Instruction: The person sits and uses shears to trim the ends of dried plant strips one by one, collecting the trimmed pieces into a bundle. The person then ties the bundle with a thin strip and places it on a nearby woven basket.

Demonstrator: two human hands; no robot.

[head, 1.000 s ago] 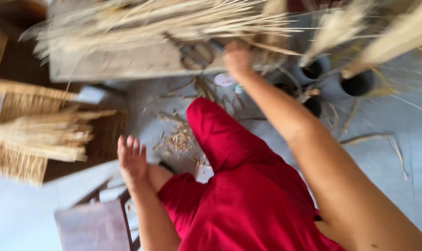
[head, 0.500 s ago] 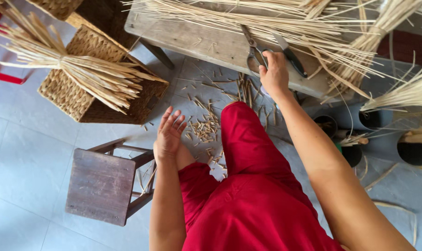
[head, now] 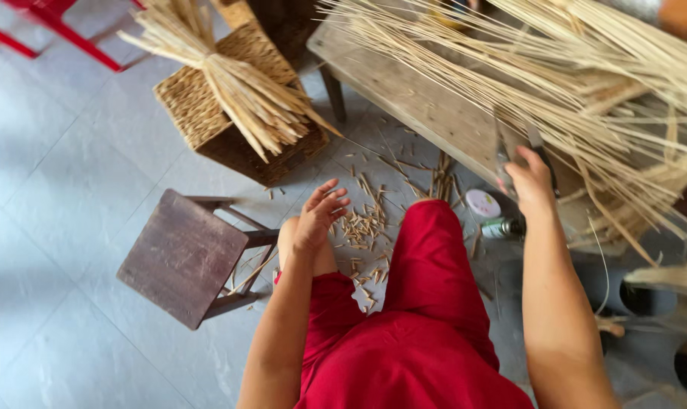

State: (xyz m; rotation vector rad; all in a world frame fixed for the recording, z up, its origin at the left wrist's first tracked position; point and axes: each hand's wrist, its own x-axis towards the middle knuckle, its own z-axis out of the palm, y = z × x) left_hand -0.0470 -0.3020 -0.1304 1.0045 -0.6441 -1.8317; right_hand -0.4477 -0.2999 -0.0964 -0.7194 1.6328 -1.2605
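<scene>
While the right hand (head: 529, 178) gripped the scissors (head: 514, 151) on the desk (head: 426, 106), straw strips (head: 585, 83) lay beside them. The left hand (head: 318, 220) rested on the knee, fingers (head: 330, 198) spread open.

A worn wooden bench (head: 434, 106) runs from twelve toward three o'clock, heaped with long pale reed strips (head: 585, 83). The grey tiled floor (head: 63, 189) carries short cut reed bits (head: 366, 227) at centre, a small dark stool (head: 184, 257) at nine, and a woven basket (head: 230, 121) at eleven.
</scene>
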